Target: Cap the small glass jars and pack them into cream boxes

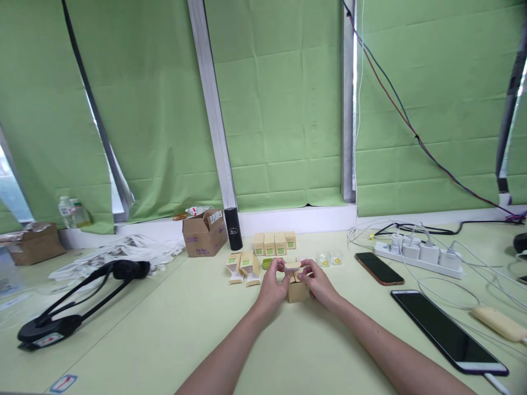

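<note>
A small brown cardboard box (297, 294) stands on the table between my hands, its top flaps raised. My left hand (272, 286) has fingers and thumb closed on the flaps at the left side. On the other side, my right hand (320, 282) pinches the flaps too. Left of the hands lie two open small boxes with green labels (249, 266), their flaps out. A green object (267, 263), partly covered by my left hand, sits behind it. Two clear round containers with yellow marks (324, 259) rest just beyond my right hand.
Several small labelled boxes (269, 244) line up at the back. Near them stand a black cylinder (233, 229) and a larger carton (205, 235). A black headset-like device (78, 307) lies left. Phone (379, 269), tablet (447, 329), power strip (420, 258) and cables occupy the right.
</note>
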Demonstrator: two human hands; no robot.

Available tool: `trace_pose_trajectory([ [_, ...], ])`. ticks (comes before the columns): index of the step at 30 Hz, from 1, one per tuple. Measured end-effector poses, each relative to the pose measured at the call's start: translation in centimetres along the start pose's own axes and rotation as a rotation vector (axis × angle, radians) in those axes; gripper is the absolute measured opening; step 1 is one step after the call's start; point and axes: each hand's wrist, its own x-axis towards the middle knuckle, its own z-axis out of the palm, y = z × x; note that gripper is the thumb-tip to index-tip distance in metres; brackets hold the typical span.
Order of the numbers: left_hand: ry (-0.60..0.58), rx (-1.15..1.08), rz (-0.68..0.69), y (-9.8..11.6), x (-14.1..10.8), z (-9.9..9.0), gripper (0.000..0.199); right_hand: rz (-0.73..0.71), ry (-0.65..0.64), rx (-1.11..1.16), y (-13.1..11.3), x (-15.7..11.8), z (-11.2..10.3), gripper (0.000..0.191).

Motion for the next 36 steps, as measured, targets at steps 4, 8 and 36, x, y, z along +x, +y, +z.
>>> trace_pose_trajectory([
  [4,-0.022,0.006,0.009,0.1,-0.1,-0.1,0.014,-0.075,0.054,-0.008,-0.1,-0.2,0.1,0.027],
  [8,-0.022,-0.002,0.035,0.3,-0.2,-0.2,0.014,-0.179,0.073,-0.023,-0.7,-0.6,-0.2,0.021],
  [36,-0.049,0.389,0.315,1.8,-0.6,-2.1,0.013,-0.473,0.035,-0.252,-2.5,-2.0,-1.2,0.007],
])
